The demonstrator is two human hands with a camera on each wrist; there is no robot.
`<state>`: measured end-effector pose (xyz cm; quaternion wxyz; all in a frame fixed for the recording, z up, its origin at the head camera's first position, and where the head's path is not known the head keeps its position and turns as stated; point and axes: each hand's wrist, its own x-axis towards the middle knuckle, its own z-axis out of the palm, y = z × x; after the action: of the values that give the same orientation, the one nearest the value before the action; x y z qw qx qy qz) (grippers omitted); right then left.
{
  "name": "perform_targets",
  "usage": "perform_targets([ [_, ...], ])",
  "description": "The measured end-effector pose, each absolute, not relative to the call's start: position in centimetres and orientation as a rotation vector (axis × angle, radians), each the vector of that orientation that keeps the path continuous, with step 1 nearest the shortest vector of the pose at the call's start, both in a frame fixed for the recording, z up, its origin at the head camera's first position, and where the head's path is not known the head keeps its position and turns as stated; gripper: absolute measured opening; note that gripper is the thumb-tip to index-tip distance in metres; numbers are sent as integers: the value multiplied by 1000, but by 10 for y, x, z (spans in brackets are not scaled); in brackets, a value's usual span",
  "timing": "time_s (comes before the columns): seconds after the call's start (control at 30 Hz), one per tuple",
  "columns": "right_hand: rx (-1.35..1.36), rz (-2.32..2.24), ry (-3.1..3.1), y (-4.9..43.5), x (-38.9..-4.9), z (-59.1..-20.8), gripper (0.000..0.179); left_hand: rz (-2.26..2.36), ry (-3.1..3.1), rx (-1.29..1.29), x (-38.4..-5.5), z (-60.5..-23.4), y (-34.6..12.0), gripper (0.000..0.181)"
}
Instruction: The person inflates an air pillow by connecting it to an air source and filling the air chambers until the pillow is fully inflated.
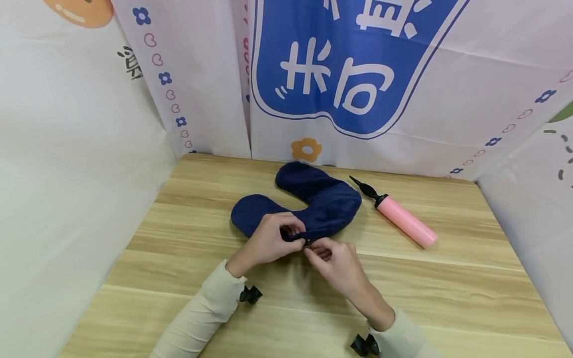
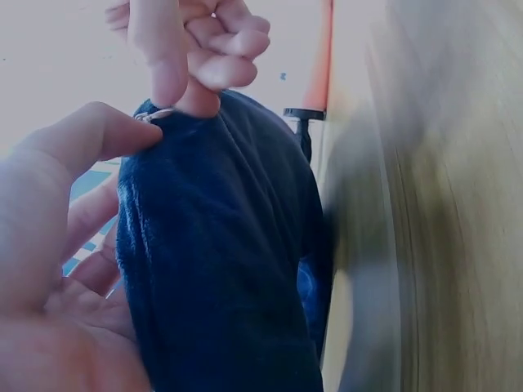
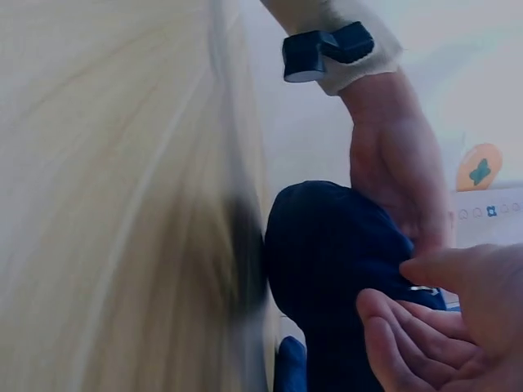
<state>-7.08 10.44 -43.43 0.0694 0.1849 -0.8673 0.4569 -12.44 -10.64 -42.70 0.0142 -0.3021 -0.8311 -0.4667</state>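
A navy blue, U-shaped neck pillow with a plush cover lies on the table, its opening facing the back left. My left hand grips the near edge of its cover, the thumb on the outer seam in the left wrist view. Just right of it, my right hand pinches at the same seam with thumb and forefinger. A small silver zipper pull shows between these fingertips in the right wrist view. The right hand's other fingers are curled loosely. Part of the near edge is hidden behind the hands.
A pink hand pump with a black nozzle lies right of the pillow on the wood-grain table. Printed white cloth hangs behind the table's back edge, and white sheets flank both sides. Black wrist mounts sit at both sleeves.
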Motion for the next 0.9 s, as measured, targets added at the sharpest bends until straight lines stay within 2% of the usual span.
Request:
perform_targets([
  [0.23, 538, 1360, -2572, 105, -76, -439, 5, -1373, -2607, -1008, -122, -426, -102, 13],
  [0.57, 576, 1294, -2571, 117, -79, -431, 6, -771, -2434, -1096, -111, -424, -90, 28],
  [0.9, 580, 1307, -2568, 117, -78, -429, 8, -617, -2315, -1131, -109, -428, -89, 23],
])
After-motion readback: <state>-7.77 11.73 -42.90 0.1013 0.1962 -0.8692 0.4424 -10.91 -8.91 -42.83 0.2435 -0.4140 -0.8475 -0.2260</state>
